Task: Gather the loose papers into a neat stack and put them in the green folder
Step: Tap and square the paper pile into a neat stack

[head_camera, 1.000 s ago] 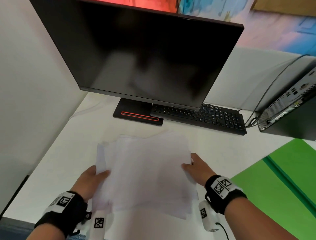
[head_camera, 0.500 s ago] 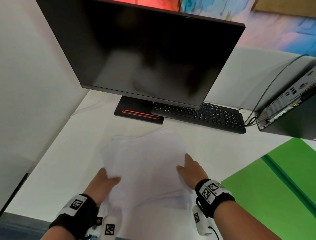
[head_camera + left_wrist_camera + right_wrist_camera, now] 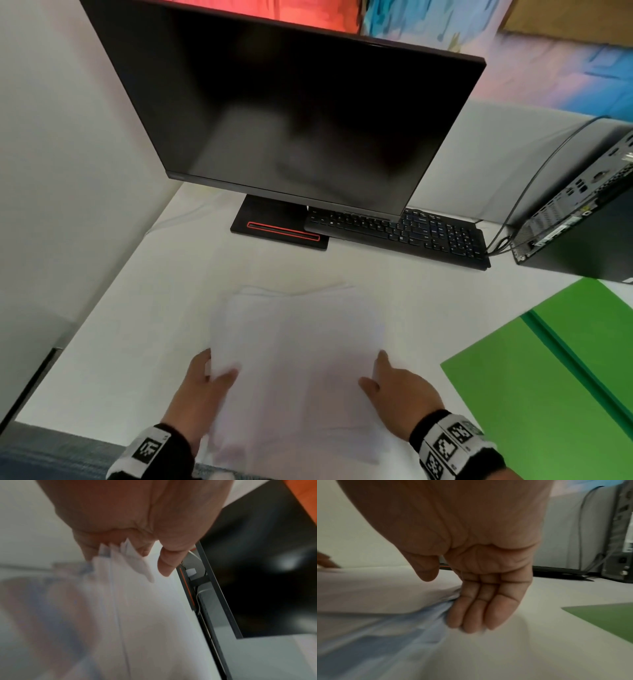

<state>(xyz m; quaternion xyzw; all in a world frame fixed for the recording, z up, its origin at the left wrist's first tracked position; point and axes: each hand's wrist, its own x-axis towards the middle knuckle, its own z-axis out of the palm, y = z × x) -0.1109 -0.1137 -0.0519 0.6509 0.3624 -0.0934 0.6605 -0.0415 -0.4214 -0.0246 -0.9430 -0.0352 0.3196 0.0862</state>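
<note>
A stack of white papers [image 3: 298, 359] sits between both hands above the white table [image 3: 137, 325], near its front edge. My left hand [image 3: 205, 383] grips the stack's left side, thumb on top; in the left wrist view the uneven paper corners [image 3: 128, 553] are pinched between the thumb [image 3: 164, 563] and the fingers. My right hand [image 3: 394, 387] holds the right side, thumb on top, with its fingers [image 3: 479, 608] held together against and under the papers' edge [image 3: 385, 588]. The green folder [image 3: 548, 394] lies open and flat to the right, also visible as a green corner [image 3: 604, 614].
A black monitor [image 3: 291, 113] on its stand and a black keyboard [image 3: 411, 233] stand behind the papers. A computer case [image 3: 582, 219] with cables sits at the back right. A white wall [image 3: 51, 171] closes off the left side.
The hands have drawn closer together and toward me. The fanned sheets have been pushed into a narrower, more even stack.
</note>
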